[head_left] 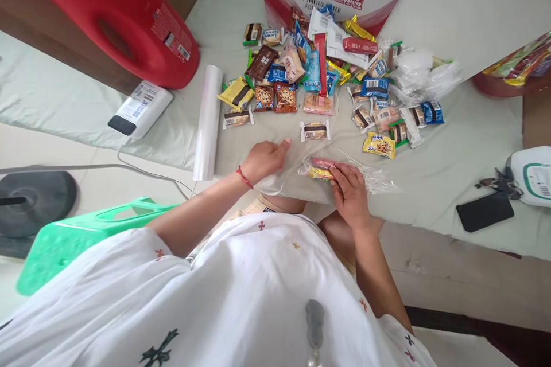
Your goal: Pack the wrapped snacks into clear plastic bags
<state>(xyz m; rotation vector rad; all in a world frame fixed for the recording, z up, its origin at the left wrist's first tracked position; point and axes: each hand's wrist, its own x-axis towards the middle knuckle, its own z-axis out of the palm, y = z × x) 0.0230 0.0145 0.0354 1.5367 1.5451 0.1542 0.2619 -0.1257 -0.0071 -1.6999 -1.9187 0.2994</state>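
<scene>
Observed one clear, thin, crinkled plastic bag (381,179), lying flat near the front edge of the pale grey-green cloth-covered table (267,129). Shows bright glare lines along the folds. Runs crosswise, roughly along the table edge, and trails off to the right in a slack tail, well past the contents. Contains one red, slim, oblong wrapped packet (322,162) and one yellow, oblong wrapped packet (319,174). Seen through the film toward the bag's left end, lying lengthwise side by side, red on the far side, yellow on the near. Partly hidden at the right ends. Cannot determine whether sealed or open.
</scene>
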